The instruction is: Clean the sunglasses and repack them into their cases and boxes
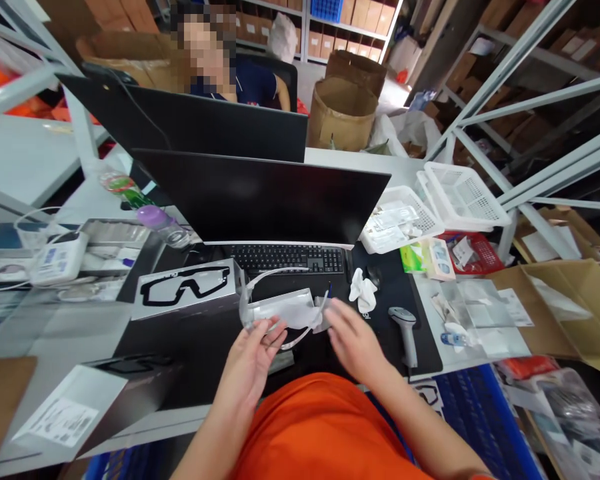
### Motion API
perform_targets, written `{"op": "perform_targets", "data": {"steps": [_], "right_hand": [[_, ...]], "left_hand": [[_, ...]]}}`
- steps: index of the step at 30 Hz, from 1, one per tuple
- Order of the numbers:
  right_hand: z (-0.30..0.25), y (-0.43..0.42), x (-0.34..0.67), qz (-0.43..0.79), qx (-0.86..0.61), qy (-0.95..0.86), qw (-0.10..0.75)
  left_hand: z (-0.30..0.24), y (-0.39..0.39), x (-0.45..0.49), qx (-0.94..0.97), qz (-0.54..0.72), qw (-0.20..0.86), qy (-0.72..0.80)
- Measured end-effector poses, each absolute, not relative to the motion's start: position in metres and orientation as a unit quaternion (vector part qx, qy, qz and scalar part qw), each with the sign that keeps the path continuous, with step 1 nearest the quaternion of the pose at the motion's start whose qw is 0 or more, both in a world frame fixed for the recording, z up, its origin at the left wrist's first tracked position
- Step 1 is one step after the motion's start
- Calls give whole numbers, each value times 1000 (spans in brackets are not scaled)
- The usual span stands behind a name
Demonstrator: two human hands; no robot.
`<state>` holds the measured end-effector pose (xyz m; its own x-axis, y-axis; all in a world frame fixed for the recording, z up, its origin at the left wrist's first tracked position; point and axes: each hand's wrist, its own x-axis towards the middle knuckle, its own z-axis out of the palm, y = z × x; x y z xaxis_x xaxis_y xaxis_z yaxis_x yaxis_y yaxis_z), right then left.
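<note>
White-framed glasses point(283, 307) with a wide see-through lens are held over the black desk mat, their arms unfolded. My left hand point(254, 350) grips the lower left part of them, thumb and fingers closed together. At the right end of the frame, the slightly blurred fingers of my right hand point(354, 337) close on the hinge area. Just left of the glasses lies a silver box point(187, 288) with a black eyewear picture. A crumpled white cloth point(363, 291) rests to the right, by a black mouse point(374, 276).
A monitor point(270, 200) and keyboard point(290, 259) stand ahead. A barcode scanner point(405, 330) lies at right, with white baskets point(465, 193) behind. Another silver box point(95, 400) is at front left. A purple-capped bottle point(165, 227) stands near the monitor. A person point(255, 83) sits opposite.
</note>
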<state>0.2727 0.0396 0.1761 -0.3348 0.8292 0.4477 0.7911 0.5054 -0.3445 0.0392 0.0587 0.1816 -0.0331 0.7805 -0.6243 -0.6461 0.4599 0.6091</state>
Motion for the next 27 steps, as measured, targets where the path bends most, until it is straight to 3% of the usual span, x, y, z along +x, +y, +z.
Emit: {"op": "perform_targets", "data": {"steps": [4,8,12,15,20,27], "right_hand": [[186,48,246,-8,-361,-899,249],[184,64,262,50,-419,-842,336],[183,60,277,146,-494,-755,406],[184,48,280,183,-494,-731,433],[189,34,277,211,-475,-733,439],[201,26,268,239,-423,-761,430]], "left_hand": [[187,57,46,56,482,735,473],[194,45,36,210,393,787,428],[176,29,26,473,296,651,514],[151,25,23,487,328,555,590],[136,36,24,462,387,513,612],[161,44,21,465,410,495,608]]}}
